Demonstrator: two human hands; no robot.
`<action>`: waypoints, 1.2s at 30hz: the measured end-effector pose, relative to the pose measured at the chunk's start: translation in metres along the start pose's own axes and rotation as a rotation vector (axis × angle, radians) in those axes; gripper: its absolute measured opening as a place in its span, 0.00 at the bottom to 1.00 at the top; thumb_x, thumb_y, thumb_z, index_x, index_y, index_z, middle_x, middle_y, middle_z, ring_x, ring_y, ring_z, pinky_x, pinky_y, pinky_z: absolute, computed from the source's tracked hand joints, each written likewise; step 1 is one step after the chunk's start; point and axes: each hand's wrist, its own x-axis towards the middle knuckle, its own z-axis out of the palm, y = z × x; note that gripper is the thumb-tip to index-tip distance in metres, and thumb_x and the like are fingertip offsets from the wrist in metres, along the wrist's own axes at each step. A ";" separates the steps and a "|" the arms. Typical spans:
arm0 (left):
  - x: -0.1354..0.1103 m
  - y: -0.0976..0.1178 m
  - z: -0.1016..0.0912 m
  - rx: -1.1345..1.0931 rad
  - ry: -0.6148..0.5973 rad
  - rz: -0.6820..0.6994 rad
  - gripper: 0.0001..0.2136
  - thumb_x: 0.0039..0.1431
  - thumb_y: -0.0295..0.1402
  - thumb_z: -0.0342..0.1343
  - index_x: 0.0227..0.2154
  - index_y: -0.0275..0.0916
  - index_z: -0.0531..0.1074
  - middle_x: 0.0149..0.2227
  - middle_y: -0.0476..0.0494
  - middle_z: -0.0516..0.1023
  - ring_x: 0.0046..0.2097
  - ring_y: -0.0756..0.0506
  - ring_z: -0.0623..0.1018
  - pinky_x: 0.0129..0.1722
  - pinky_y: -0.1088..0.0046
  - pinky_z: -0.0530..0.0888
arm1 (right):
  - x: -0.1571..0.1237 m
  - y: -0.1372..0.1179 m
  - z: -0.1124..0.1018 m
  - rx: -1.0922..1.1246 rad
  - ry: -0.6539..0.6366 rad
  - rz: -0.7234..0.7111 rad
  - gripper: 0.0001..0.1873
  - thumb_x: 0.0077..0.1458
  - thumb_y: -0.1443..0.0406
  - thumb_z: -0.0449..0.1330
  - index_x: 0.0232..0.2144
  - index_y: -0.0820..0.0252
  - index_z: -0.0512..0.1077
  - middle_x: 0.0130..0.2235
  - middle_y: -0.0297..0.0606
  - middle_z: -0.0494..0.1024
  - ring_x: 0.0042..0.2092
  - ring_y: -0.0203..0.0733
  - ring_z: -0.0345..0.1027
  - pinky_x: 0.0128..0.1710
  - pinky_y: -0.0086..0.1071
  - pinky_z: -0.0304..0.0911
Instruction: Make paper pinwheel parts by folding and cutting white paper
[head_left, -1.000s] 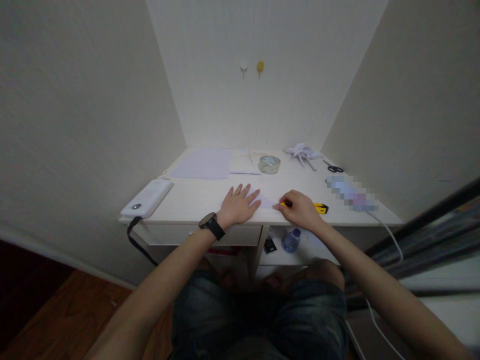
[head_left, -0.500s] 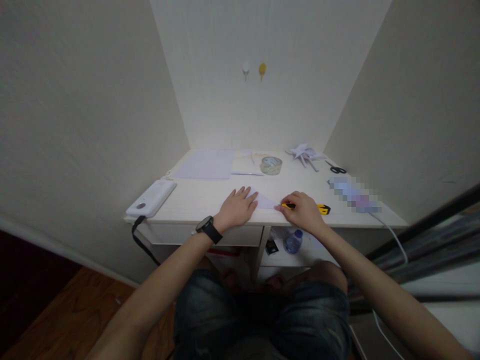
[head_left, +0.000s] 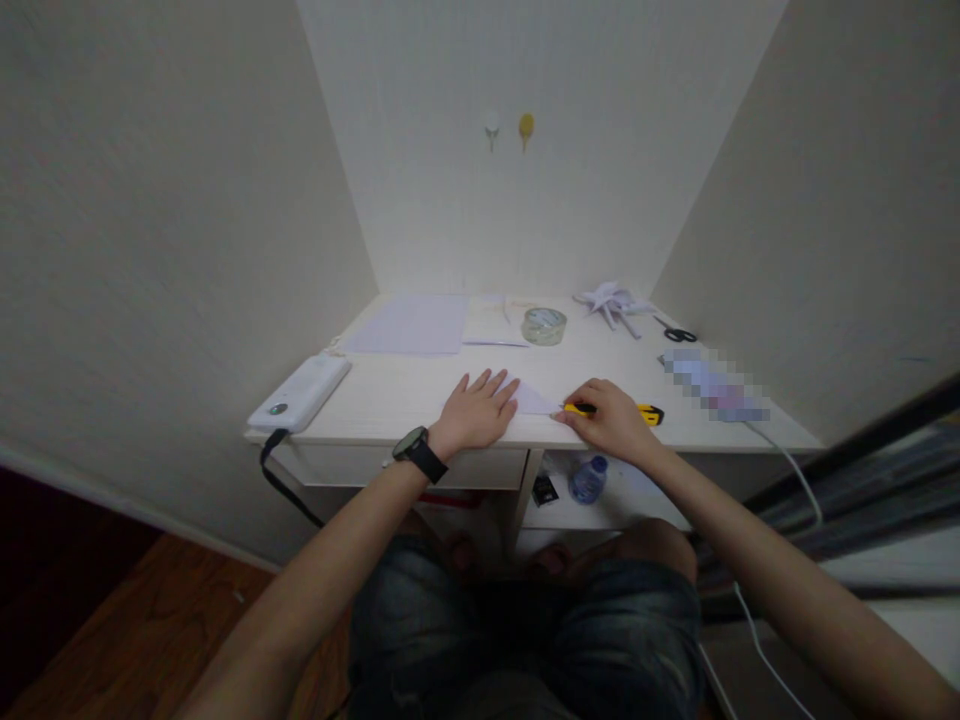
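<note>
My left hand (head_left: 478, 410) lies flat with fingers spread on a folded white paper (head_left: 534, 399) near the front edge of the white desk (head_left: 390, 392). A black watch sits on that wrist. My right hand (head_left: 611, 420) is closed around a yellow and black utility knife (head_left: 646, 411), its tip at the paper's right corner.
On the desk: a white power bank (head_left: 301, 392) with a black cord at the left, a paper sheet (head_left: 412, 325), a tape roll (head_left: 544, 325), folded paper shapes (head_left: 611, 301), scissors (head_left: 677, 333). A water bottle (head_left: 586, 479) stands on the shelf below. Walls close in on both sides.
Both hands stay on the paper in nearly the same places. The view has shifted slightly; nothing was picked up or let go.
</note>
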 end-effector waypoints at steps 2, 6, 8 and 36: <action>0.000 0.000 0.000 -0.002 0.001 -0.004 0.27 0.71 0.42 0.31 0.69 0.42 0.54 0.71 0.42 0.52 0.71 0.36 0.53 0.67 0.47 0.52 | -0.001 0.004 -0.004 0.053 -0.026 -0.041 0.10 0.56 0.58 0.64 0.34 0.59 0.78 0.37 0.43 0.78 0.41 0.48 0.70 0.45 0.39 0.64; 0.000 0.000 0.001 -0.007 0.004 -0.009 0.27 0.71 0.42 0.31 0.68 0.42 0.54 0.71 0.42 0.52 0.71 0.36 0.53 0.67 0.47 0.52 | -0.002 0.012 -0.009 0.114 -0.071 -0.083 0.10 0.58 0.63 0.61 0.40 0.58 0.79 0.40 0.44 0.79 0.43 0.48 0.71 0.46 0.41 0.65; 0.000 0.000 0.001 -0.008 0.007 -0.009 0.27 0.71 0.42 0.32 0.68 0.41 0.54 0.71 0.42 0.52 0.71 0.36 0.53 0.67 0.47 0.52 | -0.002 0.015 -0.010 0.128 -0.090 -0.098 0.12 0.58 0.64 0.59 0.42 0.57 0.80 0.41 0.44 0.79 0.44 0.48 0.71 0.46 0.41 0.66; 0.001 -0.002 0.004 -0.001 0.020 0.007 0.27 0.71 0.42 0.31 0.68 0.43 0.54 0.71 0.42 0.53 0.71 0.36 0.54 0.67 0.46 0.52 | 0.004 0.045 -0.027 0.146 -0.239 -0.105 0.11 0.57 0.63 0.61 0.41 0.50 0.83 0.40 0.40 0.79 0.43 0.46 0.73 0.46 0.39 0.68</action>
